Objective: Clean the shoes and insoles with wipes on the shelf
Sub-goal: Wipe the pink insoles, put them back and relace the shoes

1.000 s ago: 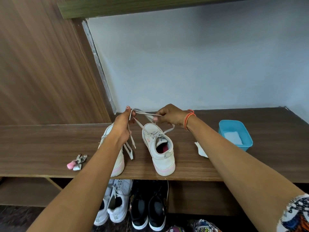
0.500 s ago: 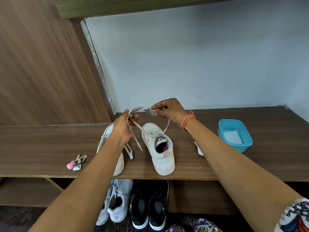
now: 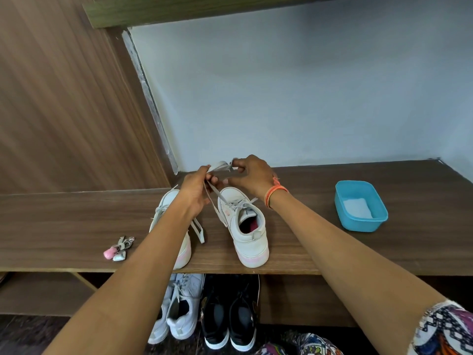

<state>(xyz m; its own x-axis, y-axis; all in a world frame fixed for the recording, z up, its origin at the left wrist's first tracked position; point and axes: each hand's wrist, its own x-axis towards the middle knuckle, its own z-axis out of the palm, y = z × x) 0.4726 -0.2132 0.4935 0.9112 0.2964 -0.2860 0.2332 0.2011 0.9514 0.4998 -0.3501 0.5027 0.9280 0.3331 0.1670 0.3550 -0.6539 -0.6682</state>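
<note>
Both hands (image 3: 252,175) pinch lace (image 3: 217,166) (above right shoe (image 3: 245,226)).

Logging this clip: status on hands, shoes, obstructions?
Left hand, right hand both pinch the shoelace. White shoes upright on shelf. Blue tub apart at right.

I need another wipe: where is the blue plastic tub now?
In the head view, the blue plastic tub sits on the brown wooden shelf at far right, apart from the nearer white pink-soled sneaker on its left.
</note>
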